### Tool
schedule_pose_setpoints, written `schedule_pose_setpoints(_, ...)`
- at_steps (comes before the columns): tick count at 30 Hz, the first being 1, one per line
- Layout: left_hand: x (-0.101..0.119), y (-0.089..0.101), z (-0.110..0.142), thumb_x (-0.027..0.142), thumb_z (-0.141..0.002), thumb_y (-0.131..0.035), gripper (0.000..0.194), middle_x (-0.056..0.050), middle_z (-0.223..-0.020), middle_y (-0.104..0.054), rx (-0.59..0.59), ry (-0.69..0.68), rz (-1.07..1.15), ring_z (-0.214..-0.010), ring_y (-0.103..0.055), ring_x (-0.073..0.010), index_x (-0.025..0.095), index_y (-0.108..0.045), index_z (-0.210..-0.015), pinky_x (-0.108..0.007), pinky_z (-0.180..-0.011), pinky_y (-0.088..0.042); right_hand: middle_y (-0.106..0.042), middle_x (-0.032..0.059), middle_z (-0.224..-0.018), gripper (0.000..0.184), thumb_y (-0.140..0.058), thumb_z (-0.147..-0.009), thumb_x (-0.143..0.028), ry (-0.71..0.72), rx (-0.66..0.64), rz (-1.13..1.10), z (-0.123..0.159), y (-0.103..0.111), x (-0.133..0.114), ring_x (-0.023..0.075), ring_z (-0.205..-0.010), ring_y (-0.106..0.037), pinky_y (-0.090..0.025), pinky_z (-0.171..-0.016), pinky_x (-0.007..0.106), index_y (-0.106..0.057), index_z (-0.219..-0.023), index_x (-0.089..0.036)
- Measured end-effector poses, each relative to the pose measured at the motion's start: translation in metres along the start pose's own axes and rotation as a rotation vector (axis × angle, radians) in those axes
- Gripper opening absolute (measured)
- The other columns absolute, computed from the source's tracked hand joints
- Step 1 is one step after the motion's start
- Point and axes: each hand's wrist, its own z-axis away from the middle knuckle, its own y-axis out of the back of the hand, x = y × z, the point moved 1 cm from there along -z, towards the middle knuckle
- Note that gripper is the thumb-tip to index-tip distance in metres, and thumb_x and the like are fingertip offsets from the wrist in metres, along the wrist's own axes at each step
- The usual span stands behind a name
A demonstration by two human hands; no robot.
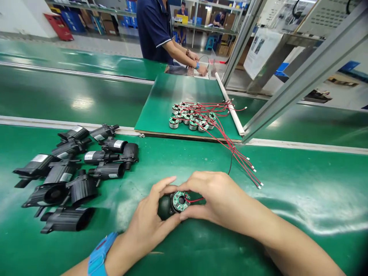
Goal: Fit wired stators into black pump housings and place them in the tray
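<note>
In front of me, my right hand [214,197] pinches a small round motor part with a green circuit board [181,201] on top, thumb and fingers on its edges. A red wire [197,200] runs from the board under that hand. My left hand [152,211], with a blue wristband [102,253], curves around the left side of the same part. Its thumb and fingertips meet the dark rim there. Whatever lies below the board is mostly hidden by my fingers.
Black ribbed plastic housings [83,188] lie grouped at the left. Several similar motor parts [193,124] with red wires sit on a raised green board [161,99]; wires trail over its edge. A white tube [230,103] and metal post [304,76] stand right. A co-worker [155,32] works opposite.
</note>
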Motion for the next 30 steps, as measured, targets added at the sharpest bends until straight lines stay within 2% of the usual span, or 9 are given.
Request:
schedule_pose_setpoints(3,-0.001,0.001,-0.001,0.037,-0.087,-0.074,0.074,-0.006,-0.113,-0.074,0.02,-0.017,-0.022,-0.103,-0.073,-0.0212,0.028,-0.029,-0.145,-0.034,-0.091,-0.06,-0.071,0.0009,-0.101,0.055,-0.076,-0.084,-0.052,0.021,-0.001,-0.042,-0.003,-0.003,0.003,0.0181,-0.094,-0.066,-0.047,-0.083,0.027,-0.061,-0.133,-0.031)
schedule_pose_setpoints(5,-0.002,0.002,-0.001,0.036,-0.087,-0.073,0.07,-0.006,-0.11,-0.073,0.05,-0.048,-0.032,-0.1,-0.074,-0.0205,0.026,-0.031,-0.142,-0.033,-0.089,-0.061,-0.072,0.002,-0.103,0.059,-0.075,-0.084,-0.053,0.023,-0.019,-0.05,-0.004,-0.004,0.003,0.019,-0.097,-0.066,-0.048,-0.085,0.028,-0.058,-0.135,-0.029)
schedule_pose_setpoints(8,-0.005,0.003,0.001,0.028,-0.09,-0.07,0.054,-0.007,-0.111,-0.07,0.101,-0.158,-0.052,-0.099,-0.073,-0.0191,0.025,-0.037,-0.132,-0.03,-0.084,-0.061,-0.071,0.0024,-0.103,0.047,-0.07,-0.09,-0.049,0.006,-0.044,-0.037,-0.005,-0.004,0.003,0.0177,-0.094,-0.067,-0.048,-0.082,0.026,-0.061,-0.129,-0.025)
schedule_pose_setpoints(12,-0.003,0.005,-0.001,0.017,-0.094,-0.062,0.029,-0.007,-0.122,-0.064,-0.002,-0.29,-0.136,-0.105,-0.07,-0.0157,0.026,-0.052,-0.12,-0.025,-0.084,-0.06,-0.07,0.0006,-0.099,0.039,-0.068,-0.092,-0.049,0.027,-0.064,0.042,-0.005,-0.005,0.003,0.0167,-0.089,-0.067,-0.047,-0.077,0.026,-0.064,-0.124,-0.026)
schedule_pose_setpoints(16,0.004,0.009,-0.003,0.018,-0.097,-0.058,0.026,-0.007,-0.125,-0.061,-0.072,-0.272,-0.24,-0.104,-0.069,-0.0152,0.027,-0.061,-0.121,-0.023,-0.082,-0.059,-0.069,-0.0006,-0.094,0.036,-0.068,-0.093,-0.045,0.039,-0.053,0.155,-0.003,-0.008,0.0,0.0172,-0.087,-0.066,-0.046,-0.073,0.028,-0.065,-0.125,-0.028)
schedule_pose_setpoints(20,0.008,0.012,-0.001,0.013,-0.096,-0.056,0.024,-0.009,-0.13,-0.059,-0.009,-0.338,-0.248,-0.109,-0.067,-0.0163,0.024,-0.066,-0.115,-0.023,-0.089,-0.058,-0.067,-0.0014,-0.089,0.032,-0.066,-0.095,-0.043,0.087,0.017,0.24,-0.001,-0.013,-0.003,0.0171,-0.08,-0.064,-0.043,-0.066,0.029,-0.064,-0.123,-0.028)
schedule_pose_setpoints(22,0.008,0.014,-0.001,0.012,-0.096,-0.055,0.022,-0.009,-0.131,-0.059,0.003,-0.328,-0.254,-0.112,-0.066,-0.0174,0.024,-0.066,-0.111,-0.025,-0.093,-0.057,-0.066,-0.0011,-0.085,0.03,-0.062,-0.097,-0.041,0.113,0.049,0.292,-0.001,-0.017,-0.003,0.0174,-0.075,-0.063,-0.041,-0.063,0.03,-0.064,-0.122,-0.026)
schedule_pose_setpoints(25,0.006,0.014,-0.004,0.014,-0.097,-0.055,0.018,-0.007,-0.128,-0.062,-0.096,-0.213,-0.245,-0.113,-0.066,-0.0179,0.025,-0.066,-0.107,-0.027,-0.095,-0.057,-0.067,-0.0006,-0.083,0.03,-0.057,-0.1,-0.041,0.084,0.02,0.326,-0.002,-0.02,-0.002,0.0171,-0.072,-0.063,-0.04,-0.061,0.031,-0.064,-0.123,-0.023)
schedule_pose_setpoints(30,0.016,0.015,-0.011,0.02,-0.098,-0.052,0.023,-0.004,-0.129,-0.063,-0.16,-0.147,-0.198,-0.113,-0.067,-0.0191,0.028,-0.068,-0.113,-0.029,-0.095,-0.058,-0.073,0.0022,-0.095,0.03,-0.055,-0.102,-0.04,-0.005,-0.069,0.284,-0.004,-0.014,-0.004,0.018,-0.081,-0.069,-0.043,-0.066,0.029,-0.064,-0.125,-0.024)
